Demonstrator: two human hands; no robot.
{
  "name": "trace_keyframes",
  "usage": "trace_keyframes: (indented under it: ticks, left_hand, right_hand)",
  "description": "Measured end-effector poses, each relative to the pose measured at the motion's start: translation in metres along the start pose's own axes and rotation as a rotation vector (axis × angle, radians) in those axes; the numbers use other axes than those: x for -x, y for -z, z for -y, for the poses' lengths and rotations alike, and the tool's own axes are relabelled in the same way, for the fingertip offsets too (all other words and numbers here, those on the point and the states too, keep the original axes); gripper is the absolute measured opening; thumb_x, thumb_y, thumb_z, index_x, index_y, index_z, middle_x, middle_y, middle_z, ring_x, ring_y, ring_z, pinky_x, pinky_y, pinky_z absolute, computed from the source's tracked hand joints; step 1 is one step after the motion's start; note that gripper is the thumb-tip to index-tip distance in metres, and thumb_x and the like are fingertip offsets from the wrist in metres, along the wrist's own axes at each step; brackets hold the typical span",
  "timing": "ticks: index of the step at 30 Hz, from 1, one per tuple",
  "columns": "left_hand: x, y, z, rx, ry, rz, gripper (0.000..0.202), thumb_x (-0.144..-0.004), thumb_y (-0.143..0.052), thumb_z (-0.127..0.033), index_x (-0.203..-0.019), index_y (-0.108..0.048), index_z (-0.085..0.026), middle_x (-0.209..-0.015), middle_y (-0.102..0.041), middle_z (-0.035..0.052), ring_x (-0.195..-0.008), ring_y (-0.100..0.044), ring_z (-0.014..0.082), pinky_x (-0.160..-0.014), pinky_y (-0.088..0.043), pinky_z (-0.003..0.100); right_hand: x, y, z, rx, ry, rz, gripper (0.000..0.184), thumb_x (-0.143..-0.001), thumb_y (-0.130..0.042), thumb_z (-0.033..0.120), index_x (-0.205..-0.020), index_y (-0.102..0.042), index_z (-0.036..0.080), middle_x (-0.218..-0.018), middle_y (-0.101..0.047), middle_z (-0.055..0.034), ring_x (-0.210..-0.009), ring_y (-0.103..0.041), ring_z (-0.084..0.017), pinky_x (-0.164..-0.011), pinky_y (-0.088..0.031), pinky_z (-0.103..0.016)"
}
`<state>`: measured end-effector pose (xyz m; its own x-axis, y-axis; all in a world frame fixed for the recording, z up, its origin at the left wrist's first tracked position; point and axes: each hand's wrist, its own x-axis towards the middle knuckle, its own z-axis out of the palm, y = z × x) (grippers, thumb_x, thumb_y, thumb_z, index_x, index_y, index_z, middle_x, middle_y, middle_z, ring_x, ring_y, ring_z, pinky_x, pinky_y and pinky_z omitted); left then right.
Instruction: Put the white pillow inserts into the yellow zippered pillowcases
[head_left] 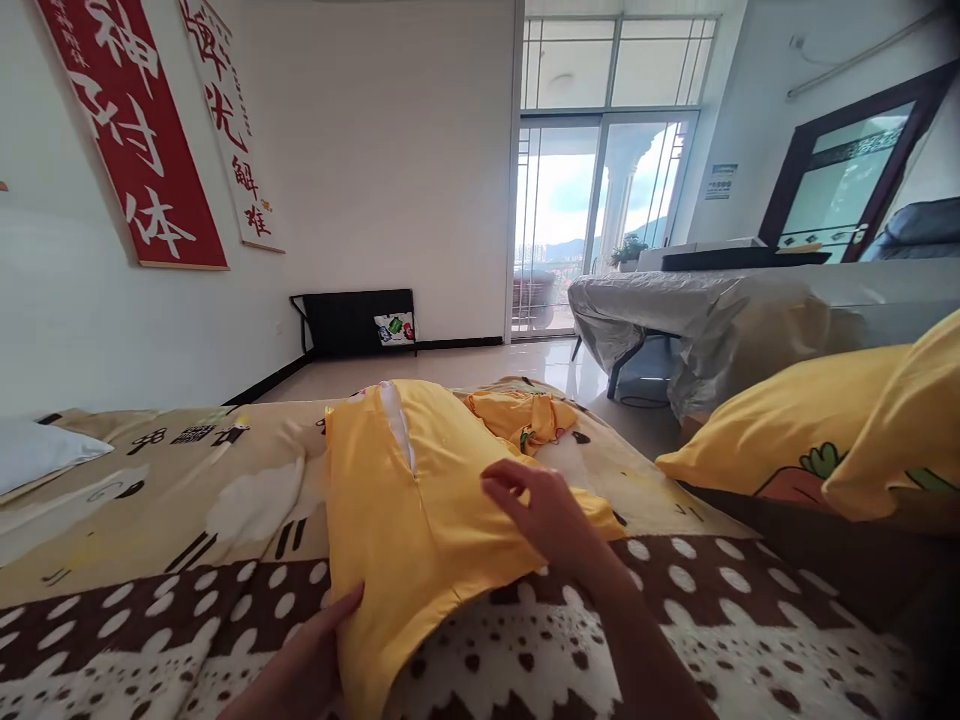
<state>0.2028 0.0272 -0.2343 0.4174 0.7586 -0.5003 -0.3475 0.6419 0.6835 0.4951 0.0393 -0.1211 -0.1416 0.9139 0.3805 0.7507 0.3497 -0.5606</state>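
- Pillowcase [442, 530], plain yellow: on my feed it lies between the two hands, spread over the patterned blanket [255, 490], its long axis running away from the fingers.
- Slit [397, 430] in its upper face, white showing inside: it lies just left of the right fingertips and a little beyond them. From the left fingertips, it lies beyond and to the right. I judge the right hand nearer.
- Right hand [536, 505]: fingers loosely bent over the pillowcase's right half, nothing visible between them; I can't tell whether the tips touch the fabric.
- Left hand [315, 640]: one digit rests at the near left edge, the others out of sight, so I can't tell whether they pinch it.
- Crumpled yellow cloth [551, 420]: beyond the right fingers, beside the pillowcase's far end.
- Yellow pillow [795, 400]: well to the right of both hands.
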Motion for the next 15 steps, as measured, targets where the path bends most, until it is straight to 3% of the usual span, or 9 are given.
trace_keyframes:
  ticks: [2,4,7,10,13,15]
  left_hand:
    - [-0.004,-0.014,0.005,0.015,-0.061,-0.045,0.07,-0.058,-0.08,-0.048,-0.114,-0.06,-0.01,-0.118,-0.064,0.0157,-0.115,-0.056,0.034,-0.095,-0.05,0.037]
    - [-0.008,-0.026,0.006,-0.03,-0.115,-0.132,0.069,-0.062,-0.076,-0.051,-0.117,-0.059,-0.012,-0.118,-0.064,0.0161,-0.112,-0.059,0.0336,-0.092,-0.052,0.038]
    - [-0.011,-0.043,-0.001,-0.128,-0.205,-0.207,0.066,-0.066,-0.073,-0.052,-0.119,-0.057,-0.017,-0.119,-0.064,0.0154,-0.108,-0.061,0.0324,-0.086,-0.055,0.036]
    - [-0.001,-0.052,-0.031,-0.258,-0.393,-0.273,0.066,-0.066,-0.074,-0.049,-0.122,-0.054,-0.02,-0.121,-0.063,0.0136,-0.104,-0.063,0.0315,-0.082,-0.055,0.035]
    - [0.016,-0.043,-0.076,-0.564,-0.628,-0.537,0.058,-0.067,-0.071,-0.052,-0.11,-0.059,-0.016,-0.112,-0.067,0.0145,-0.097,-0.064,0.0332,-0.078,-0.055,0.038]
    - [0.027,-0.024,-0.098,-0.786,-0.683,-0.752,0.053,-0.066,-0.067,-0.059,-0.094,-0.062,-0.014,-0.099,-0.07,0.016,-0.093,-0.064,0.0359,-0.076,-0.053,0.039]
  right_hand:
    - [-0.008,0.006,-0.036,0.269,-0.361,-0.199,0.038,-0.089,-0.045,0.044,-0.106,-0.065,0.017,-0.093,-0.07,-0.0134,-0.091,-0.064,-0.027,-0.083,-0.043,-0.038]
    - [-0.013,-0.001,-0.072,0.278,-0.611,-0.09,0.044,-0.087,-0.045,0.048,-0.104,-0.065,0.012,-0.101,-0.067,-0.0212,-0.099,-0.061,-0.033,-0.084,-0.042,-0.043]
    - [-0.018,-0.019,-0.107,0.187,-0.592,-0.017,0.046,-0.088,-0.041,0.049,-0.083,-0.069,0.011,-0.091,-0.069,-0.0197,-0.092,-0.064,-0.03,-0.079,-0.045,-0.037]
    - [-0.023,-0.032,-0.107,0.102,-0.497,-0.051,0.06,-0.092,-0.024,0.052,-0.082,-0.068,0.012,-0.091,-0.069,-0.0173,-0.09,-0.064,-0.026,-0.076,-0.045,-0.031]
    - [-0.028,-0.042,-0.089,0.022,-0.399,-0.086,0.067,-0.092,-0.013,0.054,-0.092,-0.065,0.012,-0.099,-0.068,-0.0155,-0.093,-0.061,-0.024,-0.078,-0.043,-0.028]
    - [-0.029,-0.05,-0.077,-0.017,-0.342,-0.067,0.063,-0.091,-0.018,0.057,-0.093,-0.064,0.013,-0.1,-0.068,-0.0141,-0.096,-0.06,-0.024,-0.081,-0.041,-0.029]
